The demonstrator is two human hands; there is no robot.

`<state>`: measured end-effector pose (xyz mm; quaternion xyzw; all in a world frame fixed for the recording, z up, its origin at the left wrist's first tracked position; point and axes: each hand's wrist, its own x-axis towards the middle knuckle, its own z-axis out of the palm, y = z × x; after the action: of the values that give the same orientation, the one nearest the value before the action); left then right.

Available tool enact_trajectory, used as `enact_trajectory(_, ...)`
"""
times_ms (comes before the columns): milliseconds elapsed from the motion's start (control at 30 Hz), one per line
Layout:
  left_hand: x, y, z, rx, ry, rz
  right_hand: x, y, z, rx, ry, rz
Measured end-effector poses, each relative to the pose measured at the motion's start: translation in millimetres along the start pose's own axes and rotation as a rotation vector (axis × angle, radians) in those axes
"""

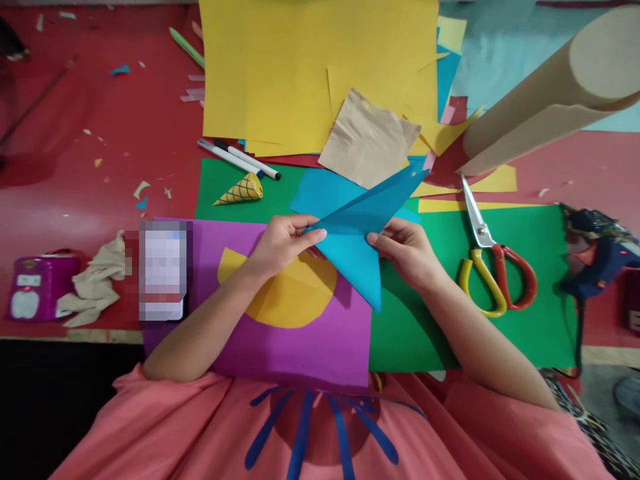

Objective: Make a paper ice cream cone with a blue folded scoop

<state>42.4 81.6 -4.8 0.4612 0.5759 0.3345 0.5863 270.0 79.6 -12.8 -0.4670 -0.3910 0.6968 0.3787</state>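
A folded sheet of blue paper (360,220) is held up between my two hands, one flap pointing to the upper right and a corner hanging down. My left hand (287,245) pinches its left end between thumb and fingers. On the other side, my right hand (407,250) grips the right edge, thumb in front. Below lies a yellow paper piece with a rounded edge (280,300) on a purple sheet (320,353). Another blue paper piece (320,193) lies flat just behind the held one. A small yellow paper cone with dark crossing lines (240,191) rests on the green sheet (410,340).
Scissors (483,233) with yellow and red handles lie right of my hand. A glue gun (600,253) is at far right. A brown paper roll (540,100), yellow sheets (280,73) and two pens (250,160) are behind. At left are a phone (164,273) and purple box (43,287).
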Motion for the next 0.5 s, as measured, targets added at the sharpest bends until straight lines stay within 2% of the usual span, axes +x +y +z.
enact_trajectory(100,2.2,-8.0,-2.7,-0.013,0.022,0.011,0.4,-2.0,-1.5,0.085,-0.019,0.037)
enact_trajectory(233,3.5,-15.5,-5.8,-0.037,-0.007,0.01,0.3,-5.1,-3.7,0.145,-0.016,0.083)
enact_trajectory(500,2.2,-8.5,-5.4,-0.209,-0.084,-0.024,1.9,-2.4,-10.2,0.141,-0.017,0.069)
